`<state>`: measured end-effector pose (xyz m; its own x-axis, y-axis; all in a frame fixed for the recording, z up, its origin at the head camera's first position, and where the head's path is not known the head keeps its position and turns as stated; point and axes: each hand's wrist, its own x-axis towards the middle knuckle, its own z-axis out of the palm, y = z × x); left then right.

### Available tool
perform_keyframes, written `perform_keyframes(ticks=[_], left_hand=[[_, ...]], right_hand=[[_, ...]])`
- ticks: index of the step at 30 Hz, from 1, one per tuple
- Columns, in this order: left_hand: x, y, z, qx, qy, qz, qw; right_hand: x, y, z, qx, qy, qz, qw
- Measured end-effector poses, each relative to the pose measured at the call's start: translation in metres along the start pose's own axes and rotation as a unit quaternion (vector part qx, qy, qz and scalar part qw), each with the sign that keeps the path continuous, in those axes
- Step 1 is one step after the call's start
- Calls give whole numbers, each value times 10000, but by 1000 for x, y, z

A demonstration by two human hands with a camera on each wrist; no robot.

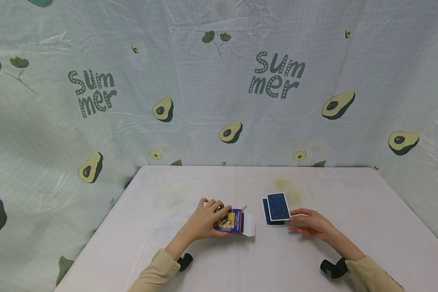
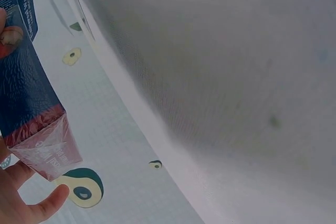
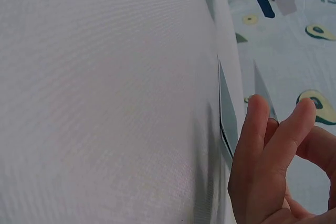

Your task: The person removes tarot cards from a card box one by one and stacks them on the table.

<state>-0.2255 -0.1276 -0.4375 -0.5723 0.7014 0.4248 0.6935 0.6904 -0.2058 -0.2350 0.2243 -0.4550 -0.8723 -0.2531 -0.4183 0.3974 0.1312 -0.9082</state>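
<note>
My left hand (image 1: 208,219) grips a purple and blue card box (image 1: 230,221) lying on the white table (image 1: 314,259), its white flap (image 1: 249,225) open towards the right. The left wrist view shows that box (image 2: 26,93) close up, with my fingers (image 2: 21,198) below it. To the right, my right hand (image 1: 308,225) pinches the near corner of a blue-backed card (image 1: 278,206), lifted a little over a second blue card (image 1: 266,215) that lies flat. In the right wrist view the lifted card (image 3: 262,85) stands off the flat card (image 3: 228,108) beside my fingers (image 3: 273,166).
A pale cloth (image 1: 219,81) printed with avocados and the word "Summer" hangs behind and around the table. Black wrist cameras (image 1: 333,268) sit on both forearms. The table's left edge runs close to my left sleeve (image 1: 157,271).
</note>
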Motion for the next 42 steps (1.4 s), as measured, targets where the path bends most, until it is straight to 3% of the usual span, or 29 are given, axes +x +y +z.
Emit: perform_keyframes(ticks=[8, 17, 32, 42], left_hand=[[0, 0, 0, 34, -17, 27, 10000], [1, 0, -1, 1, -78, 5, 10000], [3, 0, 1, -44, -75, -9, 10000], [3, 0, 1, -35, -40, -8, 10000]], right_hand=[[1, 1, 3, -175, 1, 24, 9998], [3, 3, 2, 36, -229, -8, 9997], [5, 5, 7, 260, 234, 102, 9993], [3, 2, 6, 178, 64, 56, 9998]])
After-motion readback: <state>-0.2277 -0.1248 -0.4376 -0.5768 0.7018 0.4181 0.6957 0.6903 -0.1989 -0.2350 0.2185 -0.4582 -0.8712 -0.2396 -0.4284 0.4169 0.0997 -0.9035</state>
